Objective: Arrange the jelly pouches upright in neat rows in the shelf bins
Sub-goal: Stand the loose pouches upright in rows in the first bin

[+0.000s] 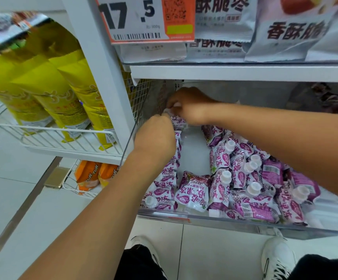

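Note:
A clear plastic shelf bin (245, 224) holds many purple-and-white jelly pouches with white caps. A row of pouches (169, 174) stands along the bin's left wall. A loose heap of pouches (251, 184) fills the right half, with a bare white strip of bin floor between them. At the back left corner both hands meet on one pouch (179, 123). My right hand (188, 105) pinches its white cap end from above. My left hand (156, 136) grips it from the near side, fingers curled.
A white shelf (234, 71) with silver snack bags hangs right above the bin. A price tag (142, 19) hangs at its front. Yellow bags (49, 91) stand in a wire basket on the left. Orange packs (91, 174) sit lower. Dark items lie at the back right.

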Action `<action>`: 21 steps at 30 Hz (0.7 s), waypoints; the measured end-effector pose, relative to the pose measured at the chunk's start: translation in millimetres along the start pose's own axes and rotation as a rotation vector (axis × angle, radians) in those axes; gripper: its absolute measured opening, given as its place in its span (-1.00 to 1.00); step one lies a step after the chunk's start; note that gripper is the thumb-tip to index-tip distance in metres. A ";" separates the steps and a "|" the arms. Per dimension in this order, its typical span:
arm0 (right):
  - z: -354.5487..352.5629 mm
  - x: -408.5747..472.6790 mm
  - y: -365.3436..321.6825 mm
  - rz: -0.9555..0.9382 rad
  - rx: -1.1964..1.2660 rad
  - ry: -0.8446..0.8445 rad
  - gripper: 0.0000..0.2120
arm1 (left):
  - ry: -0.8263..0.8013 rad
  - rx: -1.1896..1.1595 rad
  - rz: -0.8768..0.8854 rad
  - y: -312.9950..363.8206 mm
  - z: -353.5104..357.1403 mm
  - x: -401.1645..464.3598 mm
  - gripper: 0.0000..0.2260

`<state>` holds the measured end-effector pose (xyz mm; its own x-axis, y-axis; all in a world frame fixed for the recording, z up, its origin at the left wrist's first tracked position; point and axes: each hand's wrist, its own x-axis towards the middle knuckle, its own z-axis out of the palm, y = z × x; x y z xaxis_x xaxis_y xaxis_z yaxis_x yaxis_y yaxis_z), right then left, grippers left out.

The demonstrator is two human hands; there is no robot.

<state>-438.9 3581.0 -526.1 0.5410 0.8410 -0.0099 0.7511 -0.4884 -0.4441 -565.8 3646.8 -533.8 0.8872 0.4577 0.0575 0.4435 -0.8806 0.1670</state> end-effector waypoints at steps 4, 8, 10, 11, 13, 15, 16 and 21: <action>17.4 13.0 -4.8 0.213 0.437 -0.336 -0.72 | 0.032 -0.085 -0.046 1.0 0.1 0.5 -0.63; 8.7 9.3 7.0 0.351 0.797 -0.443 -0.68 | 0.000 -0.051 -0.003 0.1 2.9 5.2 -0.62; -6.7 -7.9 10.3 0.356 0.657 -0.398 -0.75 | -0.026 -0.034 0.006 -1.1 3.8 6.8 -0.66; -14.8 -20.7 9.4 0.311 0.425 -0.399 -0.78 | -0.030 -0.034 0.006 -1.7 4.1 7.2 -0.66; -27.6 -53.4 -2.7 0.114 -0.008 -0.485 -0.81 | -0.029 -0.030 0.024 -3.4 4.5 5.7 -0.65; -17.4 -83.6 -22.1 -0.126 -0.157 -0.691 -0.66 | -0.022 -0.010 0.061 -5.6 5.0 2.5 -0.64; -5.9 -95.7 -30.3 -0.177 -0.240 -0.762 -0.51 | -0.021 0.000 0.078 -6.8 5.1 0.4 -0.63; 31.2 -104.0 -46.8 -0.269 -0.717 -0.680 -0.30 | -0.044 -0.005 0.116 -8.0 2.3 -4.7 -0.59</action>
<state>-542.2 3523.6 -532.3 0.1602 0.7883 -0.5940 0.9861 -0.1009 0.1320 -573.2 3651.4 -537.6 0.9373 0.3468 0.0338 0.3368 -0.9267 0.1664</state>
